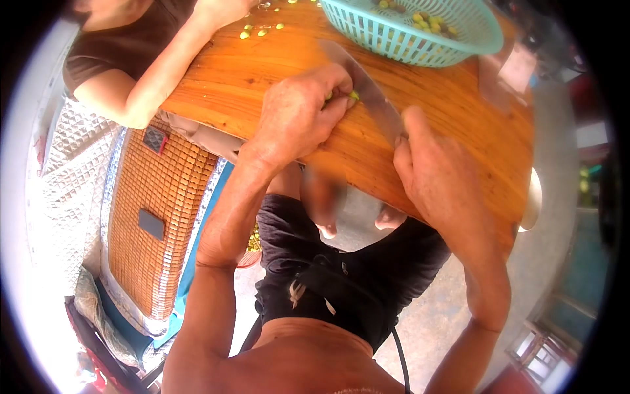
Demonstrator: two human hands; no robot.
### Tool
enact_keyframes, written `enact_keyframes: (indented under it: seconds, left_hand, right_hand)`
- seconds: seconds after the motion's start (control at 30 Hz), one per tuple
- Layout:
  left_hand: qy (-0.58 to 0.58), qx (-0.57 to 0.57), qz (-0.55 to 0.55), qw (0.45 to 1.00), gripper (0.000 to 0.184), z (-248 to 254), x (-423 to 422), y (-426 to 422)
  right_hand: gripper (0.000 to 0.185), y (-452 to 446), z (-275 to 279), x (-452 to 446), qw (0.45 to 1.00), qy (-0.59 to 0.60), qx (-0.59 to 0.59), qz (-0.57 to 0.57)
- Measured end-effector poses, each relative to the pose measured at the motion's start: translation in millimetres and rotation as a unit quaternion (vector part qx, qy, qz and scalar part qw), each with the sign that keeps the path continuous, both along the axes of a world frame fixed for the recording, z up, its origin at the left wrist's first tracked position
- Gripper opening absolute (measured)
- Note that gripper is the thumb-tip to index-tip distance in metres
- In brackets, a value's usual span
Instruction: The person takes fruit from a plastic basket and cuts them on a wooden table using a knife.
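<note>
Head view shows the grip of the left hand [298,111] pinching a small green fruit [355,95] just beside the knife [371,87]; the right hand [438,165] grips the knife's near end. Fingertips should stay clear of the edge, strokes short.

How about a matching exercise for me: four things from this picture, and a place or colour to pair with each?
Things:
1. Knife
2. Basket
3. Shorts
4. Table

Places and colours:
A. Black
B. Orange-brown
C. In the right hand
D. Turquoise

Right pairs: 1-C, 2-D, 3-A, 4-B.
</note>
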State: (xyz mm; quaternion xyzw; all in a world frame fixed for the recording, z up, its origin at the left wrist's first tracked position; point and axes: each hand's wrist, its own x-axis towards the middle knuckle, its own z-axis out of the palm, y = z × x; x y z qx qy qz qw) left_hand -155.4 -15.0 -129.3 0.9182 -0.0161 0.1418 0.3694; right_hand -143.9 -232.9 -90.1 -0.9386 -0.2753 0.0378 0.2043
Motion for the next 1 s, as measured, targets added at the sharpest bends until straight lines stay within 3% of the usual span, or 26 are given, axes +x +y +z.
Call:
enact_keyframes:
  seconds: [0.17, 0.77, 1.0]
  left_hand:
    - [-0.093, 0.062, -0.024, 0.993, 0.015, -7.6, 2.9, 3.2]
    - [-0.09, 0.073, -0.021, 0.993, 0.014, -6.0, 3.1, 2.5]
    - [-0.087, 0.072, -0.018, 0.993, 0.014, -6.1, 2.8, 1.8]
  right_hand:
    - [0.013, 2.5, 1.8, 1.1, 1.0, -0.002, -0.011, 0.006]
    - [0.015, 11.0, 3.3, 7.5, 0.999, -0.011, -0.031, 0.021]
    - [0.014, 10.4, 0.4, 8.8, 1.0, 0.005, 0.017, 0.015]
